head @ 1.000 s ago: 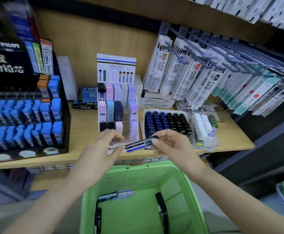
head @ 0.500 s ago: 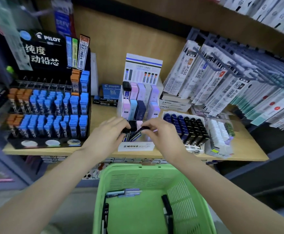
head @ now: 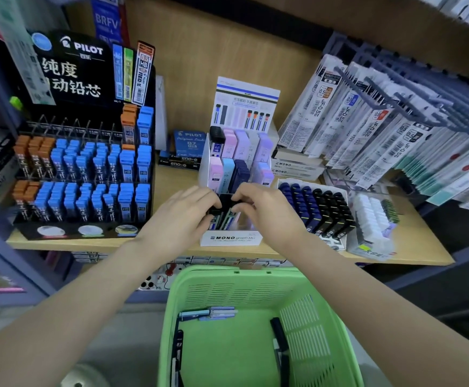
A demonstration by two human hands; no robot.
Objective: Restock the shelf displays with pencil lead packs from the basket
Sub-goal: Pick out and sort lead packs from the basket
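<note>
My two bare hands met over the front row of a white MONO display box, which stood on a wooden shelf. My left hand and right hand were both narrowed, fingers curled inward, pinching the black cap of a lead pack. The pack stood nearly upright in the box's front row. Only its cap and a strip of blue-and-white body showed between my hands. My fingertips were mostly tucked out of sight, and I could not tell whether one pack or several sat under them.

Behind my hands, the box's rear rows held pink, lilac, pale blue and navy packs; the front-row slots were largely covered by my knuckles.

Left of the box stood a black Pilot display filled with blue and orange packs, its left edge cut off. Right of the box lay a tray of dark blue and black packs, and beyond it hanging refill cards, blurred towards the frame edge.

Below the box, in front of the shelf, was a green basket, its near end cut off. On its floor lay a few bluish packs and some black ones, their labels too small to read.
</note>
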